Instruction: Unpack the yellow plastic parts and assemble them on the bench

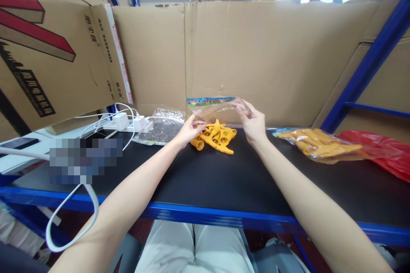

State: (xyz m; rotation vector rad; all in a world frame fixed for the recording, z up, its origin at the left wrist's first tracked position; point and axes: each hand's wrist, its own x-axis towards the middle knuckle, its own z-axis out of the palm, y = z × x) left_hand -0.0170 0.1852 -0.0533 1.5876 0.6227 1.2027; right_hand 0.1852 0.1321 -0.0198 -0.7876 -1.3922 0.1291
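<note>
My right hand (253,123) pinches the right end of a clear plastic bag (213,111) with a colourful printed strip along its top edge. The bag is held up behind a small pile of orange-yellow hollow, horn-like plastic pieces (218,136) on the black tabletop. At the pile's left side is my left hand (189,130), its fingers bent and drawn together beside the bag's lower left edge. Whether those fingers grip the bag or an orange piece cannot be made out. Several pieces show round open ends; others taper to a point.
On the right lie a filled bag of orange pieces (317,143) and a red plastic bag (381,149). Another clear bag (166,128) lies left, by a power strip with white chargers (121,121) and cables. Cardboard (272,59) walls the back; a blue rail (218,215) edges the front.
</note>
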